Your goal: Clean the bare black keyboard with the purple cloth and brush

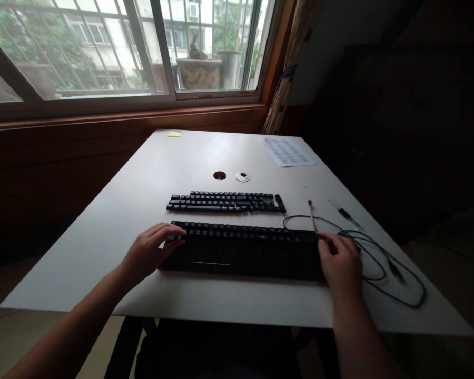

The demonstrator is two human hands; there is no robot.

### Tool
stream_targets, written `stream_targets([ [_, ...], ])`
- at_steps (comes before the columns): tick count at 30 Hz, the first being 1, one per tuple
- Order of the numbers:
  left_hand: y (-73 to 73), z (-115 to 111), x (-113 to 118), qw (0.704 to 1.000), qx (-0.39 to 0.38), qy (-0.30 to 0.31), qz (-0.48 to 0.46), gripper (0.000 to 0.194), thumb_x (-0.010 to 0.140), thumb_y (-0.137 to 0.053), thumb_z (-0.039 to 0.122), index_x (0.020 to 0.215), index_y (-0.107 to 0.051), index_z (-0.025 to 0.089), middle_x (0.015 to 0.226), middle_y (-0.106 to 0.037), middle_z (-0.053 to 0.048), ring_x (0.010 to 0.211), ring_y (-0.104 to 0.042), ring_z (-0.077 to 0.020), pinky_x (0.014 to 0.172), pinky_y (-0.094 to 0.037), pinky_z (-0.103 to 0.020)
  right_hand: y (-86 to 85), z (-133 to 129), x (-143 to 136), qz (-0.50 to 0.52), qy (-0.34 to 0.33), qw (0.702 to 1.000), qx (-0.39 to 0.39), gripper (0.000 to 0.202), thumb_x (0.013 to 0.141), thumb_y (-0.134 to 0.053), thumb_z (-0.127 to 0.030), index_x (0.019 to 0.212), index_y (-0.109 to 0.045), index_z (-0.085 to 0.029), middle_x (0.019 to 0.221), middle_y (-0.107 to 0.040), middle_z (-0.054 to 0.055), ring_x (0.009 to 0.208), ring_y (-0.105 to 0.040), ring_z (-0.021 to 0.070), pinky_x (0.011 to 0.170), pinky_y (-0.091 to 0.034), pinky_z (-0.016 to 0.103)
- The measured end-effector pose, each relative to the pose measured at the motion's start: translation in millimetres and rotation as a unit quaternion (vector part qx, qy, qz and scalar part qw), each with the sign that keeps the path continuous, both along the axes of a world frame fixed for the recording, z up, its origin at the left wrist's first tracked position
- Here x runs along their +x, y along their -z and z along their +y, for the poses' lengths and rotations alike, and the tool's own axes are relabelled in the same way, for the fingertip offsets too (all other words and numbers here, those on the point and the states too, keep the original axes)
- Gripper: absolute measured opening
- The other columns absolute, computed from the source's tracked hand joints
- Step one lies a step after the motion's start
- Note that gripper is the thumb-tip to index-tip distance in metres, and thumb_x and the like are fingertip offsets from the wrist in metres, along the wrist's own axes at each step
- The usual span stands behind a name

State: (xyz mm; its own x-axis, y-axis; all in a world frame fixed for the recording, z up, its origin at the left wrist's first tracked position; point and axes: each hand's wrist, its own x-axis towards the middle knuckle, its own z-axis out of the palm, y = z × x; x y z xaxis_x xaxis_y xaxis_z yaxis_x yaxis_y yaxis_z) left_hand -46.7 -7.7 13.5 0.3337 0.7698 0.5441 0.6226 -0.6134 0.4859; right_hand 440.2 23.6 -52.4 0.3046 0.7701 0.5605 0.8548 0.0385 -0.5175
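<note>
A black keyboard (245,255) lies near the front of the white table, with keycaps in its upper rows and a dark, mostly bare area below. Loose black keycaps (221,201) are laid out in rows behind it. My left hand (152,247) is at the keyboard's left end, thumb and fingers bent around the upper left keys. At the right end, my right hand (342,260) has its fingers curled near a thin brush-like stick (312,215); whether they hold it is unclear.
A black cable (413,305) coils at the right beside a small wire-ended tool (344,213). Farther back are printed sheets (288,152), a yellow note (174,133), a hole (220,176) in the tabletop and a round white cover (242,178). The window is behind the table (102,231).
</note>
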Motion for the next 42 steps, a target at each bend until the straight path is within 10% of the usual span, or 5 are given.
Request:
stream_targets([
  [21, -3.9, -4, -2, 0.995, 0.011, -0.007, 0.097, 0.016, 0.098, -0.067, 0.026, 0.113, -0.069, 0.021, 0.103, -0.076, -0.006, 0.09, -0.073, -0.0198, 0.082, -0.059, -0.032, -4.9, -8, 2, -0.066, 0.035, 0.997, 0.037, 0.026, 0.083, -0.053, -0.014, 0.095, -0.075, -0.019, 0.11, -0.064, 0.016, 0.109, -0.059, 0.0353, 0.101, -0.04, 0.06],
  [26, -9.8, -8, 2, 0.995, -0.087, -0.008, -0.048, 0.017, 0.093, -0.074, 0.025, 0.108, -0.071, 0.02, 0.098, -0.077, -0.005, 0.082, -0.074, -0.0167, 0.076, -0.062, -0.028, 1.2, -6, 6, -0.017, 0.034, 0.999, 0.017, 0.029, 0.079, -0.055, -0.021, 0.099, -0.076, -0.019, 0.108, -0.059, 0.013, 0.108, -0.056, 0.0314, 0.101, -0.047, 0.053],
  [32, -26.5, -15, 13, 0.925, -0.254, 0.011, -0.283, 0.02, 0.085, -0.082, 0.022, 0.101, -0.072, 0.017, 0.1, -0.077, -0.008, 0.091, -0.074, -0.0195, 0.079, -0.063, -0.028, -1.9, -7, 3, -0.011, 0.063, 0.998, 0.005, 0.034, 0.076, -0.056, -0.022, 0.102, -0.077, -0.018, 0.108, -0.057, 0.013, 0.108, -0.056, 0.0298, 0.1, -0.05, 0.049],
  [42, -26.3, -17, 18, 0.877, -0.304, 0.032, -0.37, 0.02, 0.082, -0.085, 0.017, 0.099, -0.075, 0.02, 0.101, -0.076, -0.005, 0.095, -0.072, -0.0167, 0.085, -0.06, -0.024, -16.7, -8, -6, -0.02, 0.07, 0.994, 0.079, 0.029, 0.081, -0.059, -0.023, 0.102, -0.077, -0.015, 0.097, -0.066, 0.012, 0.098, -0.061, 0.0278, 0.091, -0.051, 0.043],
])
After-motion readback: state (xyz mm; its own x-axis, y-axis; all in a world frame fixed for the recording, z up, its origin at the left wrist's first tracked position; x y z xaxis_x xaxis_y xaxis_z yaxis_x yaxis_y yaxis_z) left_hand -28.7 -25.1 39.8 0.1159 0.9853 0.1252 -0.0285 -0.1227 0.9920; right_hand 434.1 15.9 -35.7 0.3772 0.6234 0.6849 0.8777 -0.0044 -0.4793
